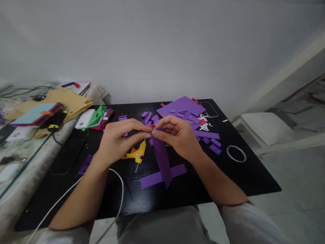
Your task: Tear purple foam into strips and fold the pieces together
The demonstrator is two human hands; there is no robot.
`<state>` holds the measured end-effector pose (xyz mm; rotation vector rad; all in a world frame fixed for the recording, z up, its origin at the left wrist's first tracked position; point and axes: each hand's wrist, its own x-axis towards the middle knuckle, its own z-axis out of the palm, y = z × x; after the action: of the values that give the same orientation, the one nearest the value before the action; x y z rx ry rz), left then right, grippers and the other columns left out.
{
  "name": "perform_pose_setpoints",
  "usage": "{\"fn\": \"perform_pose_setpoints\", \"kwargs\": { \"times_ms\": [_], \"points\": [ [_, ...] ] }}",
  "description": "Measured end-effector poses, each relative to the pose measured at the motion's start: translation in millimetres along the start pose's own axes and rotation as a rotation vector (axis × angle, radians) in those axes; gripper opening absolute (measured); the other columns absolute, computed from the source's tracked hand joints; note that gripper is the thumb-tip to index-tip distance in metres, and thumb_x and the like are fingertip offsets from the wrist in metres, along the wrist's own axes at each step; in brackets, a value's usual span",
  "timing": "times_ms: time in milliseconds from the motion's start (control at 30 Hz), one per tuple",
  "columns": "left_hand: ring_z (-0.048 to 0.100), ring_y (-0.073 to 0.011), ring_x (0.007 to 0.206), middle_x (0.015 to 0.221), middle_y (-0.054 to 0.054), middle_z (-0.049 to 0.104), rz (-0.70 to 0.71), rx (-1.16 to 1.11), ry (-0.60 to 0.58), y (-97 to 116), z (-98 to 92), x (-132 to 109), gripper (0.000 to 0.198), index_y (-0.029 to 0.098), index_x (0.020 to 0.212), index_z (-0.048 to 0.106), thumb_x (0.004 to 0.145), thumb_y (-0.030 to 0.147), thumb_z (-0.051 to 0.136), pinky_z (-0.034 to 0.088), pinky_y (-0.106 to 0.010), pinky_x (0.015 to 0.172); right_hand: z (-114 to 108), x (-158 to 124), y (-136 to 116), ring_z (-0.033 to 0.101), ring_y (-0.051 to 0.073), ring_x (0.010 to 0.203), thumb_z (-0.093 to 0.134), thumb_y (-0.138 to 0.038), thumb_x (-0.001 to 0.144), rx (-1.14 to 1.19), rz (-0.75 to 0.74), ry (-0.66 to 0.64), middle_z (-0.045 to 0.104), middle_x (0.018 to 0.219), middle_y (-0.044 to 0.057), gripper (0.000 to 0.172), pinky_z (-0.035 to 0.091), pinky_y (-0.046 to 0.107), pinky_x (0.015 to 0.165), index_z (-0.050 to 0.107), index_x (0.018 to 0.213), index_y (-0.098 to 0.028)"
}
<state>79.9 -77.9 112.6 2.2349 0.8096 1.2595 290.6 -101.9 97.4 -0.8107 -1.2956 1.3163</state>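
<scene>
My left hand (124,137) and my right hand (174,135) meet above the middle of the black table, thumbs and forefingers pinched together at the top end of a long purple paper strip (162,159). From my fingers the strip slants down toward me, and it looks folded lengthwise. Its lower end crosses another purple paper strip (152,179) lying on the table; I cannot tell if the two are joined. A yellow hot glue gun (138,154) rests below my left hand, with a glue stick poking out of its back.
Purple paper pieces (186,117), a purple sheet (184,103) and white scraps (203,127) lie behind my hands. A ring (236,154) lies at right on the table (243,179). Coloured paper bundles (100,118) are at left; a white cable (122,189) hangs over the front edge.
</scene>
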Motion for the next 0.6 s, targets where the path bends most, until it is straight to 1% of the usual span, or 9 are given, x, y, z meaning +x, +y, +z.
{"fn": "perform_pose_setpoints", "kwargs": {
  "times_ms": [233, 367, 600],
  "points": [
    [0.077, -0.0161, 0.08, 0.089, -0.001, 0.083, 0.058, 0.008, -0.045, -0.6, -3.2, 0.6, 0.012, 0.029, 0.098, 0.085, 0.088, 0.024, 0.084, 0.059, -0.026, 0.076, 0.4, -1.0, -0.1, 0.078, 0.018, 0.086, 0.094, -0.042, 0.075, -0.002, 0.008, 0.015, 0.08, 0.088, 0.0, 0.032, 0.066, 0.035, 0.085, 0.073, 0.09, -0.023],
    [0.076, -0.015, 0.079, 0.088, -0.001, 0.083, 0.088, -0.001, -0.041, 0.7, -3.0, 2.4, 0.014, 0.029, 0.099, 0.085, 0.088, 0.02, 0.083, 0.059, -0.025, 0.075, 0.1, -0.6, 0.7, 0.078, 0.017, 0.084, 0.095, -0.04, 0.074, 0.023, 0.01, 0.01, 0.08, 0.087, 0.0, 0.031, 0.066, 0.034, 0.084, 0.073, 0.089, -0.023],
    [0.077, -0.0153, 0.078, 0.088, -0.001, 0.083, 0.092, 0.024, -0.043, 1.2, -4.4, 0.7, 0.013, 0.028, 0.099, 0.085, 0.088, 0.021, 0.083, 0.059, -0.025, 0.073, 0.3, 0.4, 2.7, 0.079, 0.018, 0.085, 0.096, -0.039, 0.072, 0.006, -0.002, 0.019, 0.08, 0.087, 0.0, 0.032, 0.066, 0.035, 0.087, 0.074, 0.089, -0.023]
  ]
}}
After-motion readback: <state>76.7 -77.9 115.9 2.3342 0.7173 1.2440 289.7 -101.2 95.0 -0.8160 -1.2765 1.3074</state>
